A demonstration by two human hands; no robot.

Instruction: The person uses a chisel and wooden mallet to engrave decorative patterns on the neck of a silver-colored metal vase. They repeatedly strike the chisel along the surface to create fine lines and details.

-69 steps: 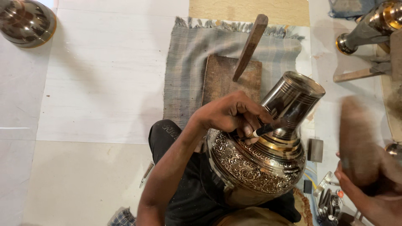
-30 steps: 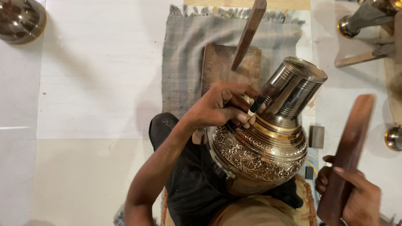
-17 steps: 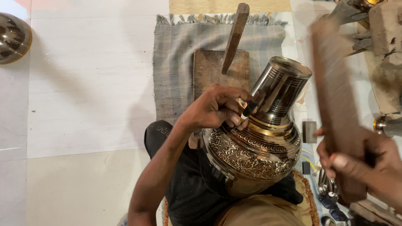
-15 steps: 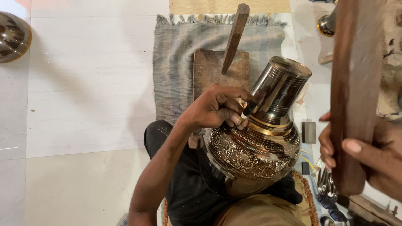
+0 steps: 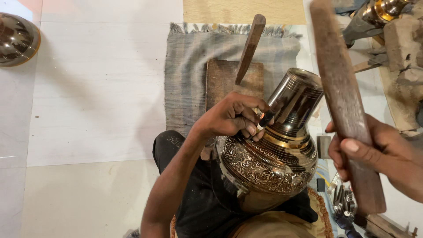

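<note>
Engraving setup: wooden mallet (image 5: 343,101) raised higher than a second ago.
Left hand (image 5: 233,117) pinches chisel (image 5: 261,125) against engraved brass pot (image 5: 275,154); right hand (image 5: 374,152) grips the mallet.

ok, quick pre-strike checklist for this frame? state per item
1. Chisel tip on the brass pot shoulder: ok, it touches just below the neck.
2. Left hand grip on the chisel: ok, fingers closed round it.
3. Wooden mallet raised in the right hand: ok.
4. Pot steady on the lap: ok, tilted and resting there.
5. Left fingers clear of the chisel's struck end: cannot tell.
</note>
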